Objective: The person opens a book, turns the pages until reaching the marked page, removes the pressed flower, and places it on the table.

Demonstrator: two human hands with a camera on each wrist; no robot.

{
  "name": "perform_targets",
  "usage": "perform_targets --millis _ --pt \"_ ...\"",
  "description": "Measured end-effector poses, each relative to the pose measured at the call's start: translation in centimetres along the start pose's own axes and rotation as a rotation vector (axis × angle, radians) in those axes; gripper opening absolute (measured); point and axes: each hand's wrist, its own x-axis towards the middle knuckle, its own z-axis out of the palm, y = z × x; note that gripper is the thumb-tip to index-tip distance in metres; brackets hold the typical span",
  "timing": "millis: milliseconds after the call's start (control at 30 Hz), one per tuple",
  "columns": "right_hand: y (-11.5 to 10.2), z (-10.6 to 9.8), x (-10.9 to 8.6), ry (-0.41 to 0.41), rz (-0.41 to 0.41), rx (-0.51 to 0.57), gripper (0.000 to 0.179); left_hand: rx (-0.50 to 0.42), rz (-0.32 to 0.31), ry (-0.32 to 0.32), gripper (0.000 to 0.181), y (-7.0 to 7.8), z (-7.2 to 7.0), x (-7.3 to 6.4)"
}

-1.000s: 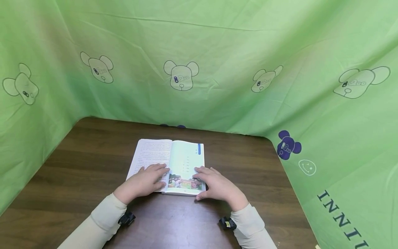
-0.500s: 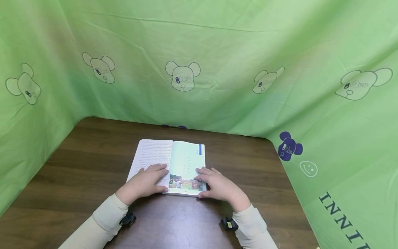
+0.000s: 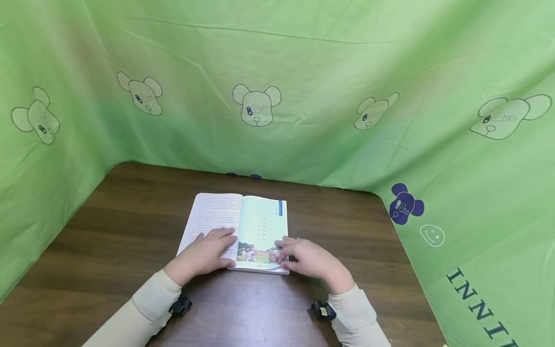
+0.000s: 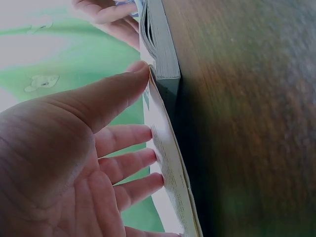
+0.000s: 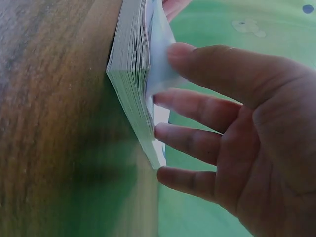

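An open book (image 3: 261, 212) lies on the wooden table, printed text on its left page (image 3: 213, 212) and a coloured picture low on the right one. My left hand (image 3: 203, 254) rests on the left page with fingers spread, its thumb at the bottom edge by the spine. At the lower right corner, my right hand (image 3: 313, 260) pinches the page (image 5: 163, 69) between thumb and index finger. That corner bends up from the thick stack of pages below, while the other right fingers touch the book's side edge.
The dark wooden table (image 3: 130, 212) extends around the book. Green cloth (image 3: 303, 53) with bear-head prints surrounds it at the back and both sides. Black wrist cameras are strapped at the left cuff (image 3: 179, 305) and the right cuff (image 3: 323, 311).
My right thumb has moved up from the book's lower edge, and the right page's corner is now lifted. My left thumb has shifted slightly down to the bottom edge, then stayed there.
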Motion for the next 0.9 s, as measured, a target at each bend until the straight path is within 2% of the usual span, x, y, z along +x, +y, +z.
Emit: perform_targets --millis 167,367,467,600,767,900 --pt "0.0 0.3 0.2 0.106 -0.036 -0.057 0.005 -0.002 -0.004 -0.003 0.064 0.1 0.0 -0.1" --pt "-0.3 0.4 0.3 0.191 0.008 -0.081 0.005 0.037 -0.032 0.003 0.063 0.5 0.3 -0.1" --pt "-0.3 0.4 0.3 0.214 0.023 -0.075 0.008 0.057 -0.012 0.020 0.055 0.9 0.4 -0.1" --pt "-0.3 0.6 0.4 0.256 0.036 -0.093 0.007 0.076 0.049 0.050 0.042 1.2 0.5 0.0" --pt "-0.2 0.8 0.5 0.308 0.044 -0.145 0.007 0.090 0.104 0.053 0.039 1.3 0.9 0.1" --pt "-0.2 0.7 0.5 0.368 0.039 -0.182 0.009 0.073 0.113 0.045 0.038 1.3 1.3 0.1"
